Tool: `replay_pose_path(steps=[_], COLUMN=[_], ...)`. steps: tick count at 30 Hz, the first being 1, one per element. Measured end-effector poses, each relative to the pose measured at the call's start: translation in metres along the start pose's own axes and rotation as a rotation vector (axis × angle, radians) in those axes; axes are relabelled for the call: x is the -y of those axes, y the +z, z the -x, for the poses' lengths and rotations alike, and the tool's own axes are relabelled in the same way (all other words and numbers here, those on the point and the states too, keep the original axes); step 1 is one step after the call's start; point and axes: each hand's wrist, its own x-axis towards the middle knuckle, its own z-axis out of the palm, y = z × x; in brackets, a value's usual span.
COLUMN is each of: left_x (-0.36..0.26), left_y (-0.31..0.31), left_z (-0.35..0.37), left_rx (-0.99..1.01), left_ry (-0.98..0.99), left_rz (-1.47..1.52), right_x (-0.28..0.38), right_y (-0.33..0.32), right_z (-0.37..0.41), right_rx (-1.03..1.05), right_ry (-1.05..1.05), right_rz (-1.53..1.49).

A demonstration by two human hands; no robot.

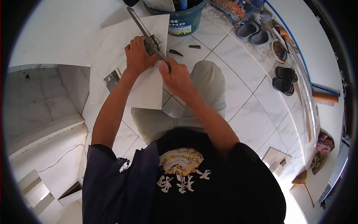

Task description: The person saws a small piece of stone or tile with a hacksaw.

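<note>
My right hand is closed round the handle end of a hacksaw, whose long frame slants up and to the left. Beside it, my left hand grips a dark grey piece against a white board; its full shape is hidden by the fingers and the saw. The saw crosses close to this piece, though the exact contact is hard to make out. Dark crumbs are scattered on the board there. A flat grey rectangular piece lies at the board's left side.
A dark green bucket stands beyond the board. Two dark offcuts lie on the tiled floor. Grey clogs, black sandals, a pot and a blue hose line the right. A broom is lower right.
</note>
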Motion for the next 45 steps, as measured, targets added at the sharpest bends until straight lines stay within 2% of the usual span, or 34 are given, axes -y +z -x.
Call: replay_pose_path(steps=[1, 4, 6, 8, 11, 13, 15, 18, 22, 25, 28, 30, 33, 37, 39, 40, 42, 45], left_x=[0.002, 0.002, -0.005, -0.003, 0.001, 0.0, 0.005, 0.008, -0.004, 0.001, 0.001, 0.005, 0.006, -0.001, -0.007, -0.008, -0.009, -0.008], left_y=[0.0, 0.0, -0.006, -0.005, 0.002, 0.001, 0.004, 0.005, -0.004, -0.001, 0.003, 0.006, 0.005, 0.004, -0.003, -0.007, -0.014, -0.037], left_z=[0.0, 0.001, -0.001, -0.001, 0.002, 0.0, 0.004, 0.004, -0.001, 0.005, 0.0, 0.004, 0.004, -0.001, -0.005, -0.004, -0.008, -0.016], left_rx=[0.032, 0.031, 0.055, 0.082, -0.015, -0.008, -0.04, -0.045, 0.028, 0.002, -0.069, -0.084, -0.072, -0.034, -0.009, -0.02, 0.059, 0.046], left_ry=[-0.035, -0.032, -0.059, -0.079, -0.014, -0.016, 0.002, -0.001, -0.068, -0.009, 0.0, 0.005, 0.009, -0.063, -0.069, -0.076, -0.054, -0.026], left_rz=[0.008, -0.003, 0.011, 0.011, 0.013, 0.036, 0.056, 0.025, 0.04, 0.032, 0.045, 0.052, 0.072, 0.0, 0.029, 0.027, -0.001, -0.004], right_x=[-0.009, 0.002, 0.012, 0.003, 0.02, 0.017, 0.004, 0.012, 0.007, 0.011, 0.017, -0.002, 0.003, -0.003, -0.007, -0.007, -0.003, 0.001], right_y=[0.017, 0.014, -0.013, -0.032, -0.044, -0.021, 0.014, 0.015, -0.025, -0.041, -0.023, 0.012, 0.008, -0.017, -0.027, -0.03, -0.04, -0.057], right_z=[-0.022, -0.027, 0.021, 0.074, 0.081, 0.034, -0.017, -0.032, 0.056, 0.081, 0.02, -0.022, -0.021, 0.043, 0.066, 0.075, 0.083, 0.089], right_rx=[-0.085, -0.072, 0.043, 0.038, 0.075, 0.059, -0.049, -0.053, 0.015, 0.059, 0.104, -0.008, -0.017, 0.032, -0.031, -0.023, -0.089, -0.114], right_ry=[-0.119, -0.138, 0.013, 0.026, 0.103, 0.063, -0.109, -0.137, -0.011, 0.075, 0.068, -0.088, -0.109, -0.008, 0.024, 0.013, -0.024, -0.019], right_rz=[0.024, -0.004, 0.009, -0.039, -0.074, 0.034, 0.033, 0.023, -0.016, -0.065, -0.01, -0.003, -0.022, -0.025, -0.2, -0.197, -0.375, -0.411])
